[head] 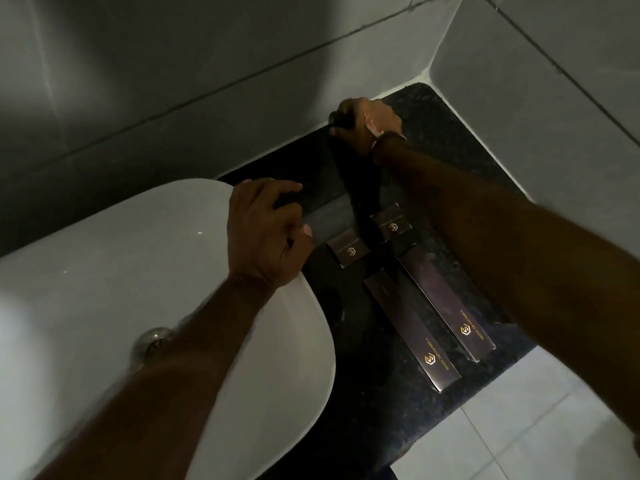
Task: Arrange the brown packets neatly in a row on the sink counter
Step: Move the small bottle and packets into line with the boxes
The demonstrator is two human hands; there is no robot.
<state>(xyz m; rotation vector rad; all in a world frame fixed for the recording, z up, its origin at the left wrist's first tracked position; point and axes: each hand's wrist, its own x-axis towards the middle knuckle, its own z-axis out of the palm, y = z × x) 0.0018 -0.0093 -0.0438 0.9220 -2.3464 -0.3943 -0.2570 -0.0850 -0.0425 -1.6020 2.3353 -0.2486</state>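
Two long brown packets with gold logos lie side by side on the black granite counter, right of the sink. Two short brown packets lie just beyond their far ends. My left hand pinches the near end of a dark flat packet that lies beside the basin rim. My right hand is at the back of the counter against the wall, its fingers curled around something dark that is too dim to identify. My right forearm crosses above the packets' right side.
The white sink basin with its metal drain fills the left. Grey tiled walls close the back and right of the counter. White floor tiles show beyond the counter's near edge.
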